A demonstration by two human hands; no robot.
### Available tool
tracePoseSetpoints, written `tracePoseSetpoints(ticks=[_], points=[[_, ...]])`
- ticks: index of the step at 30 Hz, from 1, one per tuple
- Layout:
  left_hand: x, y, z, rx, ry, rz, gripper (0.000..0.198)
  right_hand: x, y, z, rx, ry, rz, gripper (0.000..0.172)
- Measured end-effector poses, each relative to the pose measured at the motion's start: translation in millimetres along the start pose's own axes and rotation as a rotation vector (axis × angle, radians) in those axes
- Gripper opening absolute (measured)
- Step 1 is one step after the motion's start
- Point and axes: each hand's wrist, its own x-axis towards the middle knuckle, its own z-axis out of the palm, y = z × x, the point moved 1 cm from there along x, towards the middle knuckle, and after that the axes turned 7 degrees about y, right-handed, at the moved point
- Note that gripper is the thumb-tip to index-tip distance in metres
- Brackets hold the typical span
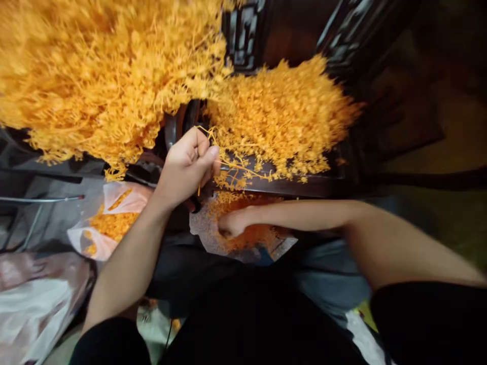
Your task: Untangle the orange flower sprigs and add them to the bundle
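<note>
My left hand (192, 165) is closed in a pinch on a thin orange-yellow plastic flower stem (243, 167), whose fine branches stick out to the right. Just beyond it lies a pile of orange plastic sprigs (277, 116) on a dark wooden seat. My right hand (234, 223) reaches down into a clear plastic bag (205, 235) holding small orange pieces (254, 238). Its fingers are sunk among them and hidden, so what they hold does not show.
A larger heap of yellow-orange sprigs (106, 76) fills the upper left. Another plastic bag (106, 243) with orange pieces sits at the left, above a whitish bag (41, 299). Carved dark wood (243, 35) stands behind the piles, and the wooden front edge (292, 186) runs beyond my right arm.
</note>
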Motion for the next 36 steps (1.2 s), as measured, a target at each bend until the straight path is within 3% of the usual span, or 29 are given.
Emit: tracePoseSetpoints(ticks=[2, 4, 8, 9, 11, 16, 19, 22, 23, 25, 27, 29, 31, 34, 36], points=[[7.9, -0.4, 7.4, -0.009, 0.004, 0.055, 0.033, -61.4, 8.1, -26.9, -0.114, -0.045, 0.124, 0.013], [14.9, 0.7, 12.0, -0.005, -0.001, 0.110, 0.034, -126.2, 11.7, -63.5, -0.216, 0.038, 0.230, 0.020], [24.0, 4.7, 21.3, 0.008, -0.043, 0.135, 0.038, -223.8, 8.7, -151.0, -0.598, 0.871, 0.457, 0.046], [25.4, 5.7, 25.4, 0.005, -0.062, 0.129, 0.039, -237.5, 7.5, -169.3, -0.686, 1.025, 0.519, 0.042], [28.0, 7.5, 35.8, -0.010, -0.101, 0.118, 0.040, -253.7, 5.1, -197.9, -0.785, 1.204, 0.601, 0.035], [37.2, 7.2, 61.6, -0.112, -0.176, 0.109, 0.042, -266.1, -5.1, -233.6, -0.787, 1.421, 0.713, 0.035], [44.3, 1.5, 71.0, -0.135, -0.251, 0.078, 0.043, -267.9, -14.2, -232.7, -0.656, 1.554, 0.655, 0.022], [49.5, -5.4, 77.8, -0.128, -0.309, 0.043, 0.044, -262.1, -27.6, -204.5, -0.282, 1.620, 0.319, 0.019], [50.8, -7.5, 80.0, -0.121, -0.330, 0.030, 0.046, -258.4, -32.7, -189.1, -0.097, 1.597, 0.152, 0.024], [52.9, -11.1, 85.3, -0.096, -0.377, 0.003, 0.047, -249.3, -41.7, -154.0, 0.169, 1.379, -0.132, 0.033], [55.2, -14.4, 92.4, -0.046, -0.402, -0.028, 0.048, -241.9, -45.0, -121.4, 0.304, 1.213, -0.268, 0.033], [57.8, -18.6, 102.2, 0.027, -0.412, -0.066, 0.047, -238.6, -40.6, -99.5, 0.387, 1.192, -0.268, 0.034], [60.5, -23.3, 113.9, 0.085, -0.408, -0.100, 0.047, -241.2, -31.2, -90.2, 0.454, 1.284, -0.199, 0.032], [64.7, -27.9, 130.3, 0.079, -0.364, -0.133, 0.047, -259.6, -14.0, -93.0, 0.492, 1.464, -0.083, 0.029], [68.9, -27.1, 135.8, 0.052, -0.340, -0.162, 0.050, -281.0, -0.7, -99.9, 0.369, 1.626, 0.026, 0.020]])
